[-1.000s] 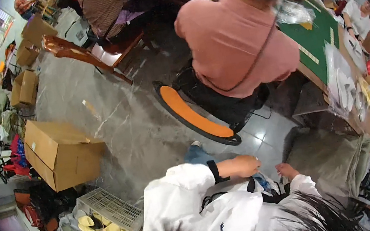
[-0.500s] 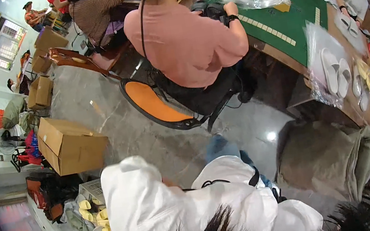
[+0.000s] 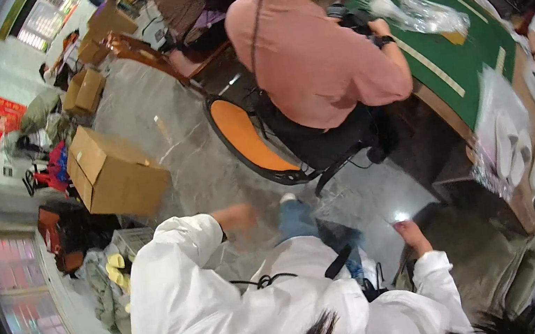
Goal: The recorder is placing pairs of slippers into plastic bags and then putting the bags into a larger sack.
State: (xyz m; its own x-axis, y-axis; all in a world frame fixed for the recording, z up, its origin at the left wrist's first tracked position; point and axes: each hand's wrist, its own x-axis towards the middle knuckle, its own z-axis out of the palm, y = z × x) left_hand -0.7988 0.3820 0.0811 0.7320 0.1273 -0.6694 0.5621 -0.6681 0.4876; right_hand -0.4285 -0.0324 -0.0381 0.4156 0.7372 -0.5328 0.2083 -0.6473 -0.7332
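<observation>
My left hand [image 3: 236, 219] hangs out past its white sleeve over the grey floor, smeared by motion. Its fingers cannot be made out, and nothing shows in it. My right hand [image 3: 415, 236] is low on the other side, beside the grey-green cloth bundle [image 3: 461, 244]. Its fingers look loosely curled in, with no object seen in them. Neither hand appears to touch anything. Nearest ahead is a black-framed office chair with an orange backrest [image 3: 250, 138], where a person in a pink top [image 3: 305, 54] sits.
A cardboard box [image 3: 117, 174] stands on the floor at the left. On the right, a green-topped table [image 3: 467, 48] carries rows of tiles and clear plastic wrapping [image 3: 418, 11]. White slippers [image 3: 508, 148] lie at its near end. Yellow slippers [image 3: 116, 271] are piled at lower left.
Both my hands have come into sight beyond the sleeves, the left swinging forward. The view has shifted, so the chair, person and table sit farther right.
</observation>
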